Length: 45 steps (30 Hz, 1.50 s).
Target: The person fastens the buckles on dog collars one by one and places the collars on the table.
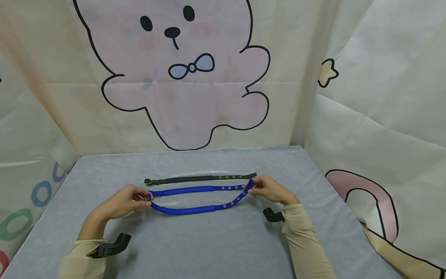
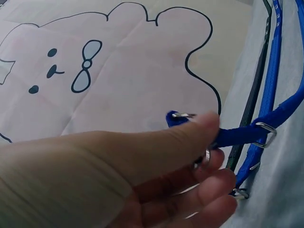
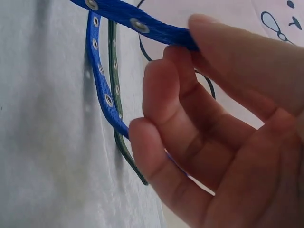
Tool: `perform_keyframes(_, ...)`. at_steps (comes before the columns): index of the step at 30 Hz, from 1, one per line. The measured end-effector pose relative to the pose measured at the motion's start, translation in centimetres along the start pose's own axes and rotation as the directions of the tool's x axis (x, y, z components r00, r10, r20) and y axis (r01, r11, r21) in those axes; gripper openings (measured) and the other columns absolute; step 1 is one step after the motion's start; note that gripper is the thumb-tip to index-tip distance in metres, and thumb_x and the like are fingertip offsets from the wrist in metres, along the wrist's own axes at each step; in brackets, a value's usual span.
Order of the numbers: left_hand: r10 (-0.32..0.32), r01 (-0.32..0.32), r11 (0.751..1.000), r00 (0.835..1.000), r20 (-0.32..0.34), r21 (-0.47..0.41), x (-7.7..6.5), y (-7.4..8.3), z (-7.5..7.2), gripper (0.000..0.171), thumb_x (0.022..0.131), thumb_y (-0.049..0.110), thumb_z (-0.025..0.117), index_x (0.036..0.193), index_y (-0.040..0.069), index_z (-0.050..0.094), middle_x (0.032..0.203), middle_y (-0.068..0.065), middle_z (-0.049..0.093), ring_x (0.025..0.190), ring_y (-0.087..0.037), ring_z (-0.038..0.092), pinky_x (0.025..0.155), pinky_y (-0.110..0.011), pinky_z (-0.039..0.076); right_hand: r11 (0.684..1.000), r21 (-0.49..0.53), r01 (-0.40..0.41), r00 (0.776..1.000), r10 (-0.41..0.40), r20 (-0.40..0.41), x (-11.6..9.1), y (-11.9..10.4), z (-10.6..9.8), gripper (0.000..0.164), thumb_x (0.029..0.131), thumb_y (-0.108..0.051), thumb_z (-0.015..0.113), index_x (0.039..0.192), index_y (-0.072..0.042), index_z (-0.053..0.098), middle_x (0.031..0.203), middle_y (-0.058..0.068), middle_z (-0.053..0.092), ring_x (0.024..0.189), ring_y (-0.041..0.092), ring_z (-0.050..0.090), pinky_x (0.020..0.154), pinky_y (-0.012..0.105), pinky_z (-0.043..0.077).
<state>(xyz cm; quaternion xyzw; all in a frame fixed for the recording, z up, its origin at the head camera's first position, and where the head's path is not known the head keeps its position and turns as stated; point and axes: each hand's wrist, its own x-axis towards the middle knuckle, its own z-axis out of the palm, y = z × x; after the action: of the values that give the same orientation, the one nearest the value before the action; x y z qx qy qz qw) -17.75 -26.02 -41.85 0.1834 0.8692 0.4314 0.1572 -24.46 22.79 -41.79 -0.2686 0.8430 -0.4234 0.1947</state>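
Note:
Both hands hold one blue collar [image 1: 188,211] by its ends, so that it sags between them above the table. At the buckle end, my left hand [image 1: 127,201] pinches the strap between thumb and fingers; a metal loop [image 2: 266,135] shows beside the fingertips. My right hand [image 1: 271,189] pinches the other end, the part with metal eyelets [image 3: 140,25]. Just beyond, a second blue collar [image 1: 191,190] lies stretched out on the table. Behind that one lies a dark green collar [image 1: 195,179], roughly parallel, its buckle [image 1: 148,181] to the left.
The collars are on a table with a grey cloth [image 1: 209,248]. A printed curtain with a bear [image 1: 195,100] hangs behind it, and pale printed sheets [image 1: 383,128] stand at both sides. Black camera mounts [image 1: 111,247] sit at the wrists.

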Motion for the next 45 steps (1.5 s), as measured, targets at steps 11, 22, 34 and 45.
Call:
perform_keyframes(11,-0.012,0.014,1.0,0.992,-0.127,0.021,0.7,1.1,0.8,0.025,0.098,0.019,0.068,0.11,-0.002,0.071,0.099,-0.013,0.07,0.087,-0.017,0.062,0.067,-0.029,0.057,0.993,0.08,0.083,0.996,-0.082,-0.018,0.8,0.1,0.8,0.024,0.102,-0.008,0.058,0.117,0.01,0.065,0.11,0.024,0.07,0.099,0.041,0.068,0.086,0.049,0.058)
perform_keyframes(22,0.034,-0.033,0.999,0.974,-0.224,0.009,1.3,2.2,1.5,0.029,0.099,0.022,0.066,0.115,-0.002,0.071,0.106,-0.014,0.073,0.087,-0.009,0.062,0.065,-0.028,0.057,0.991,0.098,0.087,0.995,-0.082,-0.056,1.6,-0.3,1.9,0.024,0.108,-0.014,0.048,0.117,0.006,0.058,0.115,0.031,0.068,0.09,0.035,0.07,0.076,0.041,0.059)
perform_keyframes(34,0.068,-0.078,0.997,0.954,-0.293,-0.021,2.1,2.9,2.6,0.031,0.1,0.019,0.065,0.122,-0.003,0.069,0.115,-0.021,0.073,0.093,-0.017,0.067,0.068,-0.026,0.057,0.976,0.176,0.125,0.986,-0.103,-0.13,2.5,-0.9,3.3,0.032,0.107,-0.01,0.05,0.128,0.014,0.056,0.113,0.039,0.065,0.088,0.037,0.071,0.075,0.04,0.061)
perform_keyframes(45,0.079,-0.097,0.995,0.928,-0.365,-0.03,2.4,4.0,3.6,0.036,0.102,0.019,0.062,0.131,-0.002,0.065,0.125,-0.023,0.07,0.104,-0.025,0.071,0.074,-0.027,0.06,0.984,0.099,0.147,0.989,-0.145,-0.031,2.7,-1.3,4.2,0.045,0.108,-0.008,0.046,0.153,-0.005,0.043,0.116,0.031,0.067,0.092,0.04,0.063,0.074,0.045,0.056)
